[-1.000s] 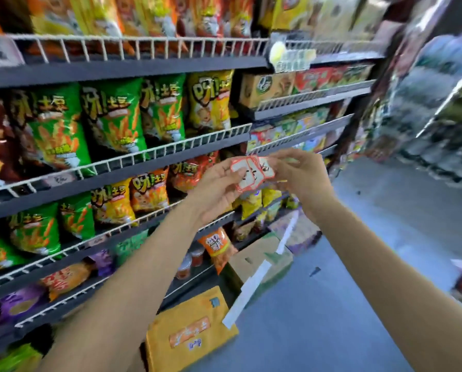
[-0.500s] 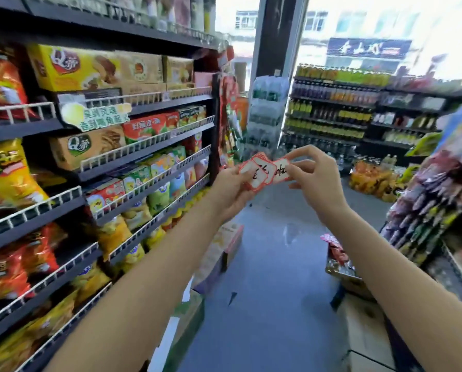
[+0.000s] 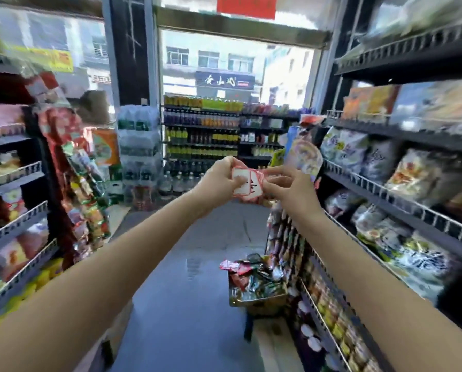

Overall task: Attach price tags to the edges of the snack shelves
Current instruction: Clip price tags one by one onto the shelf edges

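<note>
Turning from the left shelves, I now face the aisle; left hand (image 3: 219,181) grips the tags (image 3: 247,183) — right hand (image 3: 289,187) pinches one, probably peeling it off for the shelf (image 3: 412,208) beside it.

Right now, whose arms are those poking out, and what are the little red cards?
The camera sits on a person's head, so you see their own two bare arms reaching forward down a shop aisle. The left hand and right hand together pinch a small stack of price tags, white cards with red borders. None is being attached to a shelf at this moment. Snack shelves line the right side, more shelves the left. On the floor stands a box of snack packets. Drink bottles fill the far rack.
</note>
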A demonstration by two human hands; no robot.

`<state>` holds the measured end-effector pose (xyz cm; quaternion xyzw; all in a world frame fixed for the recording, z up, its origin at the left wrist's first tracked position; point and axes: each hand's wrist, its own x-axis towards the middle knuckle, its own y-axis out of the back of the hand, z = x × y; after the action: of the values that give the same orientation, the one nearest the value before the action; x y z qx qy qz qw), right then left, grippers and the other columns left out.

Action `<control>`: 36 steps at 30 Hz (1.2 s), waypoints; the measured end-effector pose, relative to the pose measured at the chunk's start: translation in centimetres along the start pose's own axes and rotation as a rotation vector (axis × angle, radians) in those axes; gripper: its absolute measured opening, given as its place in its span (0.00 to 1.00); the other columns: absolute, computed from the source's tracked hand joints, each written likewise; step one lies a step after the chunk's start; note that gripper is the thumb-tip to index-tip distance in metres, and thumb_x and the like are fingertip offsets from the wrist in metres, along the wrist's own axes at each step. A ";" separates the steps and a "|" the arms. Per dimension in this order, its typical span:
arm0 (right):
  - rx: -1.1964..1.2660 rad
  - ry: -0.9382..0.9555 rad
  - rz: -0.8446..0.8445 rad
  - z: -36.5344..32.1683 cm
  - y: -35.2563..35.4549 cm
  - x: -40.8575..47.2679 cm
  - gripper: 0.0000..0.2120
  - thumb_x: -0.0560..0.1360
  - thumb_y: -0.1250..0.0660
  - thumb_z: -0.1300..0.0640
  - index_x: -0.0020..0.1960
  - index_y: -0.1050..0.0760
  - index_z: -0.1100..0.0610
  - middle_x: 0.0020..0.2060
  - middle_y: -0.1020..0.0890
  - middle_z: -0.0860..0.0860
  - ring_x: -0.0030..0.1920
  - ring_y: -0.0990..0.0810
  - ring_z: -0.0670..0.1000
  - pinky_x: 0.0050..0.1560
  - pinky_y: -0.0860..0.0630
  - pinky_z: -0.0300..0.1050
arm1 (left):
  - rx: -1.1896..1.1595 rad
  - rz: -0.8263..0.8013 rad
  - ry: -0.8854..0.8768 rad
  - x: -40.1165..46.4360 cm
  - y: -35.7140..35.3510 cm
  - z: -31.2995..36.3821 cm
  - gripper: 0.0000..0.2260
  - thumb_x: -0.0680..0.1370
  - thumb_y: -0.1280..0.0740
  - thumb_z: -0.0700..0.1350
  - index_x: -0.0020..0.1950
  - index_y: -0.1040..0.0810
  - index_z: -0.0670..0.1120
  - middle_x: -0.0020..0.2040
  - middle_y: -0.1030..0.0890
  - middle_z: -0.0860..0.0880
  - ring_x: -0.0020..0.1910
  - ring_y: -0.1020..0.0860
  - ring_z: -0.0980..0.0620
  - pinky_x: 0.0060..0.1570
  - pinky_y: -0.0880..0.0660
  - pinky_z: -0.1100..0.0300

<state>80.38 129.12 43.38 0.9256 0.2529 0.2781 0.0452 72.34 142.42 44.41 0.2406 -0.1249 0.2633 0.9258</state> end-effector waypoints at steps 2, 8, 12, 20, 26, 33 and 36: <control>0.030 -0.056 0.108 1.5 0.9 2.8 0.05 0.71 0.29 0.65 0.42 0.23 0.58 0.35 0.20 0.52 0.38 0.21 0.48 0.39 0.23 0.38 | 0.102 -0.036 -0.092 4.3 -1.1 -0.1 0.06 0.78 0.38 0.38 0.54 0.27 0.44 0.49 0.21 0.44 0.48 0.21 0.47 0.49 0.23 0.50; 0.279 -0.222 0.370 4.4 4.2 10.8 0.04 0.72 0.31 0.66 0.39 0.24 0.62 0.36 0.20 0.55 0.38 0.21 0.50 0.42 0.22 0.38 | -0.088 -0.196 -0.167 16.4 -6.2 -0.5 0.05 0.78 0.38 0.35 0.52 0.27 0.43 0.43 0.22 0.45 0.40 0.22 0.50 0.43 0.22 0.55; 0.222 -0.245 0.494 6.5 7.8 14.6 0.03 0.74 0.33 0.65 0.42 0.24 0.59 0.37 0.20 0.52 0.37 0.21 0.48 0.37 0.23 0.35 | -0.235 -0.284 -0.188 22.8 -11.3 -1.0 0.08 0.78 0.37 0.37 0.53 0.25 0.48 0.50 0.19 0.45 0.50 0.20 0.47 0.55 0.23 0.46; -0.360 -0.107 0.850 11.5 17.9 20.7 0.08 0.79 0.39 0.57 0.42 0.31 0.50 0.41 0.20 0.53 0.37 0.18 0.49 0.32 0.19 0.49 | -0.277 -0.471 -0.395 32.7 -23.6 3.1 0.13 0.79 0.38 0.39 0.64 0.28 0.42 0.55 0.22 0.44 0.54 0.23 0.44 0.57 0.25 0.47; -0.718 -0.066 0.827 11.7 25.6 24.3 0.05 0.77 0.36 0.60 0.48 0.27 0.51 0.40 0.19 0.53 0.36 0.18 0.55 0.36 0.20 0.56 | -0.357 -0.583 -0.462 38.8 -30.7 6.1 0.13 0.78 0.38 0.39 0.63 0.28 0.42 0.57 0.22 0.41 0.56 0.23 0.42 0.58 0.26 0.43; -0.954 -0.004 0.923 11.6 29.3 27.8 0.08 0.74 0.33 0.63 0.52 0.24 0.55 0.44 0.21 0.44 0.45 0.22 0.44 0.41 0.29 0.32 | -0.214 -0.696 -0.624 43.9 -34.9 6.9 0.17 0.79 0.38 0.41 0.68 0.32 0.44 0.60 0.23 0.43 0.57 0.24 0.45 0.53 0.27 0.55; -1.111 -0.031 0.968 11.2 30.2 28.4 0.03 0.75 0.32 0.61 0.49 0.22 0.56 0.42 0.20 0.49 0.43 0.23 0.45 0.43 0.32 0.35 | -0.225 -0.738 -0.653 44.7 -35.8 7.2 0.21 0.78 0.37 0.41 0.71 0.36 0.42 0.65 0.26 0.43 0.62 0.26 0.44 0.61 0.28 0.52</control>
<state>120.18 117.58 54.69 0.7780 -0.3628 0.3409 0.3832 128.35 131.18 52.94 0.2372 -0.3422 -0.1859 0.8900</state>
